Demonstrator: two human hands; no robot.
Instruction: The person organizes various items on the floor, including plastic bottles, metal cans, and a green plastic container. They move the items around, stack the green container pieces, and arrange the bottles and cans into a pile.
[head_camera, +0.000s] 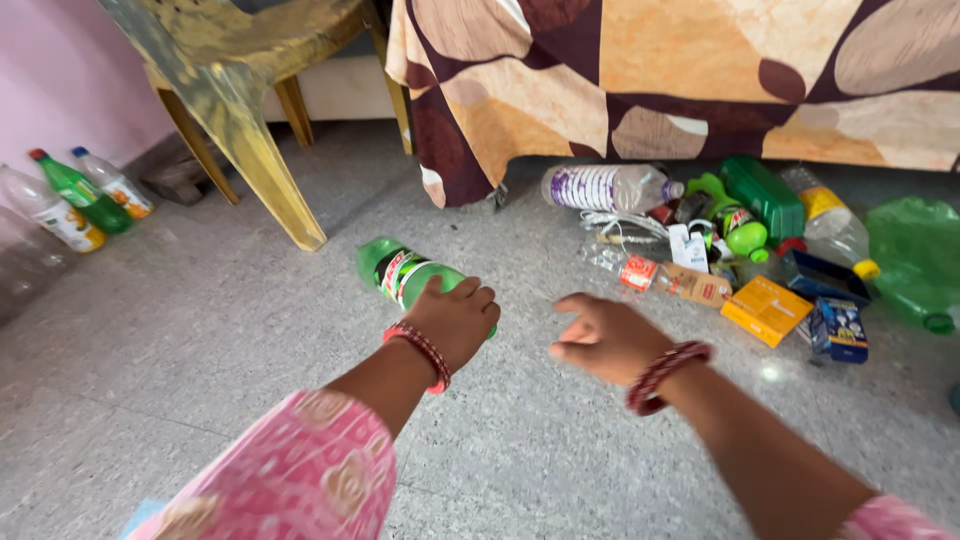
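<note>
The left hand (455, 318) was clasped around a green plastic bottle (405, 273) that lay on its side on the speckled stone floor (200, 330), near a yellow plastic chair (235, 90). The right hand (605, 340) hovered just beside it, fingers loosely curled and holding nothing. Further right, a heap of bottles and small cartons (740, 250) lay by the edge of a patterned bedsheet (680, 70).

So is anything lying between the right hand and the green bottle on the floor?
Nothing visible. The right hand hovers over bare floor, and only the left hand, already resting on the green bottle, lies between them. The heap of packaging sits off to the right.
</note>
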